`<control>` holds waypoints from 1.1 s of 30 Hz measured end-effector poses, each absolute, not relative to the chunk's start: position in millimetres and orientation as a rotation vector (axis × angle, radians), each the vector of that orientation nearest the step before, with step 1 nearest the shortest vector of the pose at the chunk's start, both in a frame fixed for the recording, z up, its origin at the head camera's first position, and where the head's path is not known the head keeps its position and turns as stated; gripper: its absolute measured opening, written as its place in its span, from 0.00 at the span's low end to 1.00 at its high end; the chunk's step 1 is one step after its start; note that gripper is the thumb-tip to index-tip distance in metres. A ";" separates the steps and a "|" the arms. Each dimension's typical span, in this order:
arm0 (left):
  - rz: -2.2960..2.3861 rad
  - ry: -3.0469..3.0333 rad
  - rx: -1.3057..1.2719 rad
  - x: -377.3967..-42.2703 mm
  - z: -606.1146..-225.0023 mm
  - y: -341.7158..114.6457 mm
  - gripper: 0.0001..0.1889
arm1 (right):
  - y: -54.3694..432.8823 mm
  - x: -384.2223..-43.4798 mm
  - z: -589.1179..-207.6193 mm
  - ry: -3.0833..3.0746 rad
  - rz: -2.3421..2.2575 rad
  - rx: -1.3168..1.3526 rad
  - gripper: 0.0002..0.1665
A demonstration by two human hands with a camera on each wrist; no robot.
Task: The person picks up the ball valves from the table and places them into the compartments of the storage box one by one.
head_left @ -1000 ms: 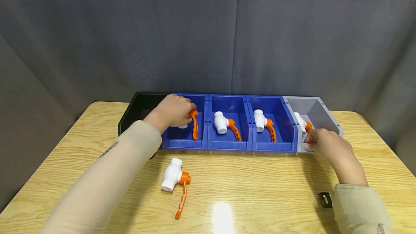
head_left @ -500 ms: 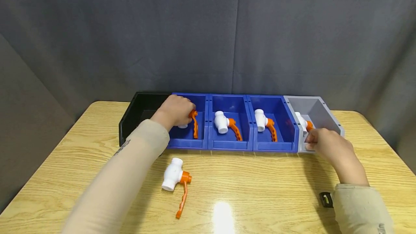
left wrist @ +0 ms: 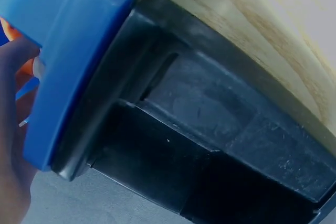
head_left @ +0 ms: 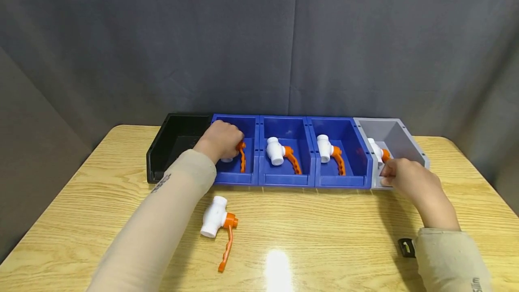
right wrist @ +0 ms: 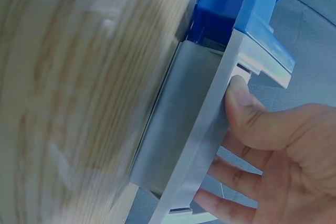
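My left hand (head_left: 220, 139) reaches into the leftmost blue bin (head_left: 237, 178), its fingers curled around a white ball valve with an orange lever (head_left: 243, 159). Most of that valve's body is covered by the hand. My right hand (head_left: 411, 184) is at the front of the grey bin (head_left: 419, 154), fingers bent down inside. In the right wrist view its thumb (right wrist: 242, 95) lies at the rim. Another white ball valve (head_left: 376, 150) sits right at those fingertips, its lever hidden; I cannot tell whether they grip it.
Two middle blue bins hold one valve each, a left one (head_left: 275, 151) and a right one (head_left: 324, 148). A black bin (head_left: 156, 159) joins the row's left end. One more ball valve (head_left: 214, 217) lies on the wooden table (head_left: 324, 238). A small black object (head_left: 406, 248) is beside the right sleeve.
My left forearm has swung a little to the right, uncovering more of the black bin, while its hand stays at the valve. My right hand has hardly moved.
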State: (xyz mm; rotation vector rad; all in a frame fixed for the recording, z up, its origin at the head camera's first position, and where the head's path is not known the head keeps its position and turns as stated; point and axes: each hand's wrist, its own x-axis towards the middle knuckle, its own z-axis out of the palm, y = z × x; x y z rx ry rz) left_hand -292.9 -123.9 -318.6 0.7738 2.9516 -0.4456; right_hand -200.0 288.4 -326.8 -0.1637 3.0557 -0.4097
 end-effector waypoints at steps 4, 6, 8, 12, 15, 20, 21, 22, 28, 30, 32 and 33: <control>-0.483 2.956 0.788 -293.0 -320.1 -124.2 0.08 | 287.6 -199.6 -326.7 3.056 -0.412 -0.166 0.03; -0.508 2.956 0.795 -292.4 -320.6 -124.4 0.08 | 286.7 -199.9 -326.5 3.055 -0.414 -0.169 0.03; -0.529 2.959 0.805 -291.7 -321.1 -124.6 0.08 | 285.7 -199.9 -326.5 3.056 -0.418 -0.171 0.03; -0.540 2.965 0.790 -290.4 -322.0 -124.7 0.09 | 284.5 -199.5 -327.6 3.062 -0.421 -0.177 0.03; -0.552 2.964 0.762 -290.5 -323.4 -123.9 0.10 | 284.9 -199.3 -328.2 3.067 -0.421 -0.180 0.03; -0.554 2.948 0.723 -290.3 -324.6 -121.6 0.13 | 285.0 -200.0 -328.1 3.063 -0.421 -0.171 0.03; -0.546 2.945 0.713 -289.8 -324.4 -121.2 0.13 | 285.1 -200.2 -328.0 3.062 -0.420 -0.172 0.03; -0.537 2.944 0.707 -289.2 -324.0 -121.0 0.13 | 285.1 -200.2 -327.7 3.062 -0.419 -0.174 0.03; -0.508 2.956 0.714 -285.6 -321.0 -121.4 0.13 | 285.8 -199.9 -327.4 3.053 -0.412 -0.173 0.03; -0.505 2.969 0.733 -285.0 -319.9 -121.8 0.14 | 286.1 -200.0 -327.3 3.050 -0.410 -0.167 0.03; -0.512 2.978 0.750 -284.6 -318.7 -121.9 0.15 | 286.7 -200.3 -327.2 3.048 -0.406 -0.164 0.03; -0.522 2.982 0.756 -284.5 -318.1 -122.0 0.15 | 286.9 -200.3 -327.3 3.050 -0.405 -0.166 0.03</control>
